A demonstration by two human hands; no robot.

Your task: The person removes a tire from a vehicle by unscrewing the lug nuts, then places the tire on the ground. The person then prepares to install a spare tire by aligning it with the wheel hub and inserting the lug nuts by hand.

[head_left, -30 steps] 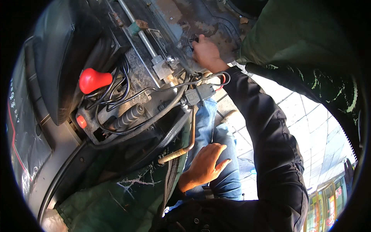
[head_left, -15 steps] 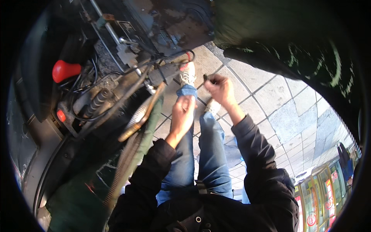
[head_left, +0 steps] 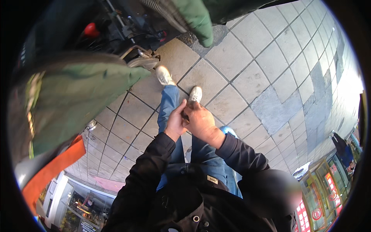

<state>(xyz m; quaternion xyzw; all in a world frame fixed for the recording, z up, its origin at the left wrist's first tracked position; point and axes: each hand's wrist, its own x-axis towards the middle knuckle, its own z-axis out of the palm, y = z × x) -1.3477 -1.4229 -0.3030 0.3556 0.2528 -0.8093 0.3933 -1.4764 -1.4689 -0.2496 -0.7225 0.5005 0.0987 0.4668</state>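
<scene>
My left hand (head_left: 176, 121) and my right hand (head_left: 203, 123) meet in front of my legs, above the paving. Between their curled fingers a small dark object (head_left: 184, 115) shows only in part, and its kind cannot be made out. The left thumb points up along its side, while the right hand closes over it from the right. Below them are my jeans and two pale shoes (head_left: 196, 94), standing on the tiles.
Green fabric covers (head_left: 83, 87) hang at left and top, around a dark vehicle interior with a red knob (head_left: 91, 30). An orange strip (head_left: 56, 168) runs at lower left. A person (head_left: 344, 150) stands far right near glass-fronted shops (head_left: 315, 203). Square paving tiles (head_left: 247, 42) spread ahead.
My hands, apart before with the small dark object in the right, have come together. The view has shifted away from the vehicle, which now lies farther up and left.
</scene>
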